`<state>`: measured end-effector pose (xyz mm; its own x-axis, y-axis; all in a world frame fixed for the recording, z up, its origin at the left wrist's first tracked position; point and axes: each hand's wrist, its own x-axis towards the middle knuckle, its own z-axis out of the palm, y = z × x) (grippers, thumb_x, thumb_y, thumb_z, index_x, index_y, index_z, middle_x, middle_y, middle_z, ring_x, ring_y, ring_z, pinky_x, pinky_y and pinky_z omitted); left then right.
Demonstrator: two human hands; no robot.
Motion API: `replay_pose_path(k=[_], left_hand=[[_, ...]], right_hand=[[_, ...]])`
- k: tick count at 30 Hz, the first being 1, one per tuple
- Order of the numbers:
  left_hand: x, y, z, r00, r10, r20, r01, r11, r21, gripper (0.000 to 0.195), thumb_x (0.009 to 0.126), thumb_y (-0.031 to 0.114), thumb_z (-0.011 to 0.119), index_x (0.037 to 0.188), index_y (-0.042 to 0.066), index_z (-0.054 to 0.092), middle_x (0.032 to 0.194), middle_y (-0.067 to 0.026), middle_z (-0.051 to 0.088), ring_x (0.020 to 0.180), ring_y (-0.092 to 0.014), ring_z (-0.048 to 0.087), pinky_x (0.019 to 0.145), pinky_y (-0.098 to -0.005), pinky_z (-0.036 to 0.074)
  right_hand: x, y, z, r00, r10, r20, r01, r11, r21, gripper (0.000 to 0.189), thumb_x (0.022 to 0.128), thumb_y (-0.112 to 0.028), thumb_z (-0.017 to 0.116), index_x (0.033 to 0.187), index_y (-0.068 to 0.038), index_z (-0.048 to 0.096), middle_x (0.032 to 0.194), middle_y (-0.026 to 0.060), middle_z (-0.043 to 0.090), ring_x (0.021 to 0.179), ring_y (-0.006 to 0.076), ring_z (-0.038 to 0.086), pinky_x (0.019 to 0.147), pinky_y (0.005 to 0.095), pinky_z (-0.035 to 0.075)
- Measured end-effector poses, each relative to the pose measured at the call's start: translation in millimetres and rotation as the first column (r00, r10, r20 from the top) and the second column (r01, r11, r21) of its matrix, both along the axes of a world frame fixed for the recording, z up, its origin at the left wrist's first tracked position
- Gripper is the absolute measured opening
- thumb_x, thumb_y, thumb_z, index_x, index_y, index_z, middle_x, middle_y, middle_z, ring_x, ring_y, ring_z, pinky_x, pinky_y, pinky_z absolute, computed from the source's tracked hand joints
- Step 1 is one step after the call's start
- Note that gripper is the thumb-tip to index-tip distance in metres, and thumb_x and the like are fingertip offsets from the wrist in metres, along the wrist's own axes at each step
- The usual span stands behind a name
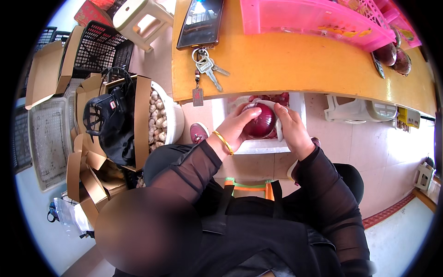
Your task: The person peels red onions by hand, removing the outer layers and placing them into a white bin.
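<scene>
Between my two hands I hold a large red onion (260, 122), its purple skin shiny. My left hand (234, 125) grips its left side, the thumb lying on top, with a gold bangle at the wrist. On the other side my right hand (293, 127) presses a white cloth (279, 130) against the onion, thumb and fingers around the cloth's edge. Below the onion stands a white foam box (264, 147), with loose red onion skins (283, 99) in it. The lower fingers of both hands are partly hidden.
An orange-yellow tabletop (277, 65) ahead bears a phone (201, 24), keys (207, 69), a pink plastic basket (311, 20), a knife (378, 65) and red onions (401, 61). At left stand a white basket of garlic (177, 117), cardboard boxes (142, 121) and a black crate (100, 48).
</scene>
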<state>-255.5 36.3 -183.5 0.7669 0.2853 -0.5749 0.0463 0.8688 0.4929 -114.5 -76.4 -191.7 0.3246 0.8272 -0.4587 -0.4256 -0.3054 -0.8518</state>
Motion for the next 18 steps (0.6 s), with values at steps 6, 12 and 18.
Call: replay_pose_path(k=[6,12,18], left_hand=[[3,-1,-3,0.998,0.062,-0.01,-0.062,0.998,0.019,0.048,0.091,0.033,0.059,0.13,0.008,0.046,0.125,-0.0108,0.053,0.113,-0.025,0.055,0.094,-0.0454,0.049],[4,5,-6,0.985,0.172,-0.003,-0.172,0.985,0.022,0.047,0.093,0.039,0.054,0.126,0.007,0.048,0.121,-0.0111,0.057,0.112,-0.026,0.057,0.094,-0.0443,0.049],[0,5,-12,0.982,0.182,-0.058,-0.181,0.983,0.014,0.049,0.089,0.037,0.063,0.126,0.008,0.049,0.121,-0.0105,0.057,0.11,-0.025,0.058,0.092,-0.0441,0.05]], right_hand=[[-8,3,2,0.976,-0.129,-0.173,0.136,0.99,0.029,0.043,0.102,-0.029,0.04,0.118,0.008,0.055,0.113,0.0085,0.059,0.101,0.0129,0.052,0.091,0.0259,0.04],[-10,-3,-12,0.976,-0.14,-0.169,0.107,0.976,-0.187,0.041,0.101,-0.03,0.043,0.114,0.006,0.057,0.1,0.0062,0.063,0.09,0.0094,0.057,0.079,0.0232,0.045],[-17,-8,-26,0.977,-0.138,-0.161,0.114,0.983,-0.146,0.039,0.101,-0.03,0.044,0.11,0.005,0.058,0.095,0.004,0.061,0.086,0.0091,0.054,0.076,0.0242,0.043]])
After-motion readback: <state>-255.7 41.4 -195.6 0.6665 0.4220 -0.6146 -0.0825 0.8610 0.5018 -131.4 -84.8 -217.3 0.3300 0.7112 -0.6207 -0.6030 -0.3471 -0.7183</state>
